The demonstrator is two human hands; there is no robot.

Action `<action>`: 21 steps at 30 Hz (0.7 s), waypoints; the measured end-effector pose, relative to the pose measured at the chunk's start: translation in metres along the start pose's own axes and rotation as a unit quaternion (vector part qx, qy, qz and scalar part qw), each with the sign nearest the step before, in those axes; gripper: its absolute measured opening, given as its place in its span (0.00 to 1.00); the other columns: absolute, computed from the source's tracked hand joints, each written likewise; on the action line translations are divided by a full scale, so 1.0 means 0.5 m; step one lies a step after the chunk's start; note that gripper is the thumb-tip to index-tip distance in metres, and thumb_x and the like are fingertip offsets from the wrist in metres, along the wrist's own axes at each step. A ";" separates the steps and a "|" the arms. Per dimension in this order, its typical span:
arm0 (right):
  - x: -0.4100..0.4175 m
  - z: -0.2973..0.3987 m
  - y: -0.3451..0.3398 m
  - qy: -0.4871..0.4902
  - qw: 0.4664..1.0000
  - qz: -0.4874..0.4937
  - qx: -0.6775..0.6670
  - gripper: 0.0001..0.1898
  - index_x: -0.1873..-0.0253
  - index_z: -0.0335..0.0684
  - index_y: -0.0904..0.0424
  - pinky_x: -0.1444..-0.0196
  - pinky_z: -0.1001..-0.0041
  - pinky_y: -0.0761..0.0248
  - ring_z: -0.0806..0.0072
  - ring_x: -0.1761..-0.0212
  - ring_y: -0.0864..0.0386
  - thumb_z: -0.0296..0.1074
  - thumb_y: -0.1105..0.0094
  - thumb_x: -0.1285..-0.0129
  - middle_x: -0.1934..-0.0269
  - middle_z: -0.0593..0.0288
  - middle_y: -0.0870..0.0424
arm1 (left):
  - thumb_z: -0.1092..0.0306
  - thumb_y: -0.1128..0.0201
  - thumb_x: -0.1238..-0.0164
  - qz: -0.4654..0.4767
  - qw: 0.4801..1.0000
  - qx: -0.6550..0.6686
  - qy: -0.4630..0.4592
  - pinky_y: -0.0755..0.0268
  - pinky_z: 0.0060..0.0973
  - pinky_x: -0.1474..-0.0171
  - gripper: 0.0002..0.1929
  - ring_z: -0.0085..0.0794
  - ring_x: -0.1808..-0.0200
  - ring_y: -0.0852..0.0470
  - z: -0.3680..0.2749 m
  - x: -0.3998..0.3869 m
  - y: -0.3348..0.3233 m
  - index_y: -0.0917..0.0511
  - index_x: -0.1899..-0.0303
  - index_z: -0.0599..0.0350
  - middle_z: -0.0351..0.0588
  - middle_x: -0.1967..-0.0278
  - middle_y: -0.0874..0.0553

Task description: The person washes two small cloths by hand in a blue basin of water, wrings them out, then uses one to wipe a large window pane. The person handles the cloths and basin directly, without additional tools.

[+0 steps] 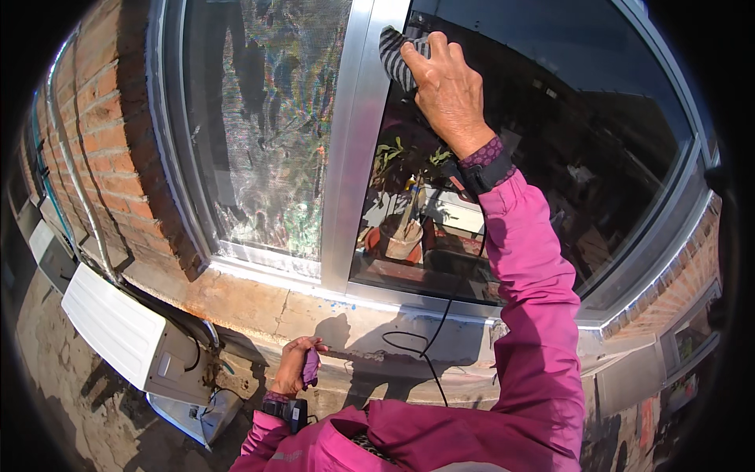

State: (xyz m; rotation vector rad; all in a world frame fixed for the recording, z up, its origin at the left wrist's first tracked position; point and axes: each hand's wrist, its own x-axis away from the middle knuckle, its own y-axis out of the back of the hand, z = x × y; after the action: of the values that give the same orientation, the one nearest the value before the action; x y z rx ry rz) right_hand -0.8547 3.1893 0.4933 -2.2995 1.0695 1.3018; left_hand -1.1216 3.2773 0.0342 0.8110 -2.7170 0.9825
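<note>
My right hand [451,88] is raised to the upper left of the dark window pane [566,147], pressing a grey-and-black striped cloth [397,58]. The cloth lies partly over the silver metal window frame [354,135] and partly over the glass. Down by the concrete sill, my left hand [289,366] holds a crumpled purple cloth [311,369], apart from the window. Left of the frame's upright, a mesh screen [265,135] with pale smudges covers the other half. Potted plants [404,236] show through the glass.
A white outdoor air-conditioner unit [127,324] stands low at the left, below a brick wall [112,141] with pipes [76,165]. The concrete sill [248,295] runs under the window. A black cable [436,377] hangs in front of it, below my right arm.
</note>
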 end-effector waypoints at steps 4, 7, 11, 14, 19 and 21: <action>0.121 0.071 0.005 0.020 0.996 0.081 -0.030 0.25 0.43 0.43 0.20 0.66 0.70 0.22 0.63 0.56 0.24 0.19 0.37 0.48 0.53 0.57 0.27 | 0.69 0.41 0.29 0.012 1.000 -0.010 0.014 0.20 0.25 0.71 0.11 0.30 0.69 0.14 0.002 -0.002 -0.010 0.17 0.53 0.66 0.54 0.64 0.10; 0.230 0.125 0.004 0.069 0.986 0.144 -0.045 0.22 0.41 0.41 0.21 0.64 0.73 0.23 0.66 0.54 0.24 0.27 0.38 0.43 0.54 0.58 0.27 | 0.69 0.41 0.28 0.020 0.999 -0.026 0.011 0.21 0.24 0.72 0.11 0.29 0.69 0.14 0.005 0.001 -0.018 0.17 0.53 0.66 0.52 0.64 0.10; 0.407 0.201 0.014 0.132 0.930 0.319 -0.129 0.17 0.47 0.39 0.20 0.69 0.74 0.22 0.65 0.52 0.25 0.31 0.38 0.42 0.52 0.57 0.27 | 0.68 0.40 0.27 0.042 0.998 -0.035 0.022 0.22 0.22 0.72 0.11 0.25 0.73 0.17 0.010 0.006 -0.034 0.17 0.53 0.65 0.50 0.64 0.10; 0.524 0.222 0.030 0.069 0.848 0.437 -0.291 0.14 0.53 0.39 0.16 0.58 0.62 0.23 0.58 0.51 0.21 0.26 0.36 0.47 0.53 0.52 0.25 | 0.66 0.38 0.27 0.064 0.997 -0.045 0.027 0.25 0.19 0.73 0.12 0.20 0.75 0.20 0.011 0.014 -0.054 0.16 0.50 0.64 0.49 0.63 0.10; 0.599 0.201 0.037 -0.292 0.595 0.431 -0.613 0.22 0.44 0.33 0.19 0.50 0.62 0.25 0.55 0.50 0.17 0.24 0.41 0.47 0.52 0.43 0.18 | 0.61 0.32 0.28 0.115 0.985 -0.123 0.024 0.27 0.18 0.70 0.24 0.17 0.70 0.20 0.001 0.017 -0.118 0.24 0.36 0.62 0.48 0.53 0.11; 0.620 0.191 0.062 -0.391 0.475 0.365 -0.698 0.18 0.47 0.33 0.18 0.41 0.62 0.28 0.54 0.40 0.20 0.22 0.39 0.44 0.48 0.45 0.17 | 0.61 0.32 0.28 0.149 0.979 -0.139 -0.002 0.27 0.17 0.67 0.28 0.16 0.68 0.20 -0.002 0.014 -0.148 0.28 0.31 0.60 0.48 0.49 0.12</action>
State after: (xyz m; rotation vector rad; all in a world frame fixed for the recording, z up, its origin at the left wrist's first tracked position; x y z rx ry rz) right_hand -0.8378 3.0789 0.1871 -0.8213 0.4682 4.1006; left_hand -1.0882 3.2272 0.0779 0.3668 -2.9436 0.6193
